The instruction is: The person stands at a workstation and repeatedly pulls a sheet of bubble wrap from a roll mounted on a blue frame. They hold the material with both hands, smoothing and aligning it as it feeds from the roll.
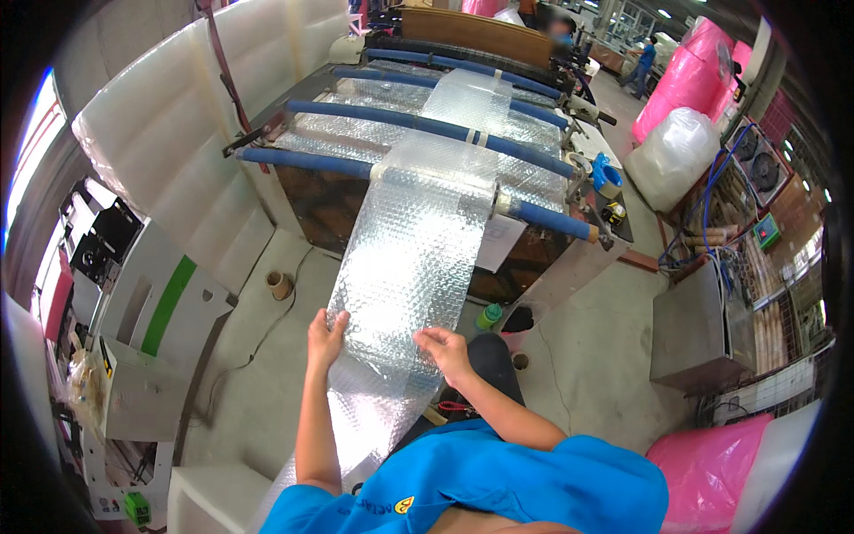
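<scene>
Where the strip of clear bubble wrap (405, 258) runs down off the machine, we have both hands on it. Its long axis goes from the blue rollers (418, 126) at the top of the view, down over the front roller and toward our body, ending past our left forearm near the floor. Our left hand (326, 336) grips the strip's left edge, fingers curled round it. Our right hand (445, 351) lies on the right edge with fingers bent over the film; we cannot tell whether it pinches or only presses.

Beyond the strip, the machine carries a wider sheet of the same wrap stretched across its rollers. A cardboard tube core (279, 285) stands on the concrete floor to the left of the strip, and a green bottle (488, 316) lies to the right near the machine's base. On the machine's right end sits a blue tape dispenser (607, 173). Further right stand large bags: a clear bag (672, 156) filled with pale material and pink bags (689, 76) behind it, contents not discernible. Another pink bag (707, 467) sits at lower right.
</scene>
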`<action>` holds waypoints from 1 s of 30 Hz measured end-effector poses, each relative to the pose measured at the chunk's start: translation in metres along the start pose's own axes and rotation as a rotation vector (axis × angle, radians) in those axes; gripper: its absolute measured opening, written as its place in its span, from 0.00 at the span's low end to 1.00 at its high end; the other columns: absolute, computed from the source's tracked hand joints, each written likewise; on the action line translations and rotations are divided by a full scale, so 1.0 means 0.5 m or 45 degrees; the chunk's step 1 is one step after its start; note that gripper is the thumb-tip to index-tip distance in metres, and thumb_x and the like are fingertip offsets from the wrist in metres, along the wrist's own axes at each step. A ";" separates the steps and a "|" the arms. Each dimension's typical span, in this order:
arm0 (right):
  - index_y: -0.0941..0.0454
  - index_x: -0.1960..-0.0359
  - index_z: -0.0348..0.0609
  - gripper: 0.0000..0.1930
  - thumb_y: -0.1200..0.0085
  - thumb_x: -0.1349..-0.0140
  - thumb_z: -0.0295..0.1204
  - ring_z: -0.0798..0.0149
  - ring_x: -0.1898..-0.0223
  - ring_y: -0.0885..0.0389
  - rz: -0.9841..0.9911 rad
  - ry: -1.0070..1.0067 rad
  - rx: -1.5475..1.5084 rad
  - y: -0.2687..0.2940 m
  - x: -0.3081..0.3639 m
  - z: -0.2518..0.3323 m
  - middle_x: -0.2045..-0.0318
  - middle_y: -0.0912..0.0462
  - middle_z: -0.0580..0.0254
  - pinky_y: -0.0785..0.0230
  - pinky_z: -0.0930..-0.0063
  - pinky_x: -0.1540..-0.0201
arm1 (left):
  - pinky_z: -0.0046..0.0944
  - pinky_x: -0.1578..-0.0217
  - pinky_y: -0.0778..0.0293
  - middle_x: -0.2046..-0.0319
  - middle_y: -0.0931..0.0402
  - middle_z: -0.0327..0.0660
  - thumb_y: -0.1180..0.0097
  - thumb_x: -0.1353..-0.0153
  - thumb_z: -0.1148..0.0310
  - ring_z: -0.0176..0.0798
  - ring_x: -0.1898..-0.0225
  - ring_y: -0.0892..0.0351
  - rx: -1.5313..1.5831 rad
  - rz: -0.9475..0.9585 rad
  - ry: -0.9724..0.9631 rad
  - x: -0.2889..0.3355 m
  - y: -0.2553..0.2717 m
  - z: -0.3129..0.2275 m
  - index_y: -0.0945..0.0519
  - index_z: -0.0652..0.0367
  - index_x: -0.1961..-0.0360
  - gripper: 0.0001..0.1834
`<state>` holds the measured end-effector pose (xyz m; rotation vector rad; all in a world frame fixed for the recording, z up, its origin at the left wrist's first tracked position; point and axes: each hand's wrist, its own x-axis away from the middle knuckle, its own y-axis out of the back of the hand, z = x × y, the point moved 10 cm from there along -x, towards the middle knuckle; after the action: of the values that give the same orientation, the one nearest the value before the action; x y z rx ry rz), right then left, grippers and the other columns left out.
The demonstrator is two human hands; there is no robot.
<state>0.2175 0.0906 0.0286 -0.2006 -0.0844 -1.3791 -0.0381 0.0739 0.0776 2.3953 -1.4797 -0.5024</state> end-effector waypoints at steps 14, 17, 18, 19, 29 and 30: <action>0.21 0.73 0.39 0.09 0.41 0.50 0.33 0.76 0.77 0.27 -0.068 -0.109 0.222 0.047 -0.085 -0.138 0.76 0.22 0.66 0.31 0.81 0.78 | 0.49 0.65 0.35 0.71 0.27 0.54 0.55 0.44 0.47 0.58 0.66 0.28 -0.378 0.047 0.326 -0.028 -0.132 0.135 0.34 0.60 0.59 0.25; 0.21 0.74 0.40 0.10 0.40 0.50 0.34 0.76 0.77 0.27 -0.082 -0.125 0.247 0.047 -0.086 -0.135 0.76 0.22 0.66 0.31 0.81 0.78 | 0.49 0.65 0.35 0.70 0.26 0.54 0.55 0.44 0.47 0.58 0.64 0.28 -0.385 0.065 0.342 -0.034 -0.140 0.156 0.35 0.59 0.60 0.24; 0.21 0.74 0.40 0.10 0.40 0.50 0.34 0.76 0.77 0.27 -0.090 -0.130 0.262 0.048 -0.085 -0.134 0.77 0.22 0.67 0.31 0.81 0.78 | 0.49 0.64 0.35 0.69 0.26 0.54 0.55 0.44 0.47 0.58 0.64 0.28 -0.373 0.053 0.339 -0.033 -0.141 0.160 0.35 0.58 0.60 0.24; 0.21 0.74 0.40 0.10 0.40 0.51 0.34 0.76 0.77 0.27 -0.089 -0.121 0.272 0.052 -0.089 -0.141 0.77 0.22 0.67 0.31 0.81 0.78 | 0.49 0.64 0.34 0.69 0.26 0.54 0.55 0.44 0.48 0.58 0.63 0.28 -0.363 0.047 0.332 -0.031 -0.141 0.153 0.35 0.58 0.60 0.23; 0.20 0.75 0.40 0.10 0.39 0.52 0.34 0.76 0.79 0.28 -0.108 -0.001 0.331 0.056 -0.091 -0.133 0.79 0.22 0.67 0.35 0.82 0.79 | 0.52 0.66 0.34 0.71 0.25 0.55 0.56 0.44 0.47 0.61 0.66 0.27 -0.361 -0.025 0.277 -0.030 -0.139 0.145 0.36 0.57 0.61 0.23; 0.20 0.75 0.40 0.10 0.39 0.52 0.34 0.77 0.79 0.28 -0.121 0.057 0.365 0.059 -0.092 -0.131 0.80 0.22 0.67 0.36 0.82 0.79 | 0.52 0.66 0.34 0.71 0.25 0.55 0.56 0.44 0.47 0.61 0.65 0.28 -0.358 -0.006 0.273 -0.032 -0.144 0.144 0.36 0.57 0.61 0.23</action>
<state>0.2339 0.1279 -0.0464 0.0752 -0.2552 -1.4476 -0.0181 0.1160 -0.0143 2.1583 -1.2241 -0.4086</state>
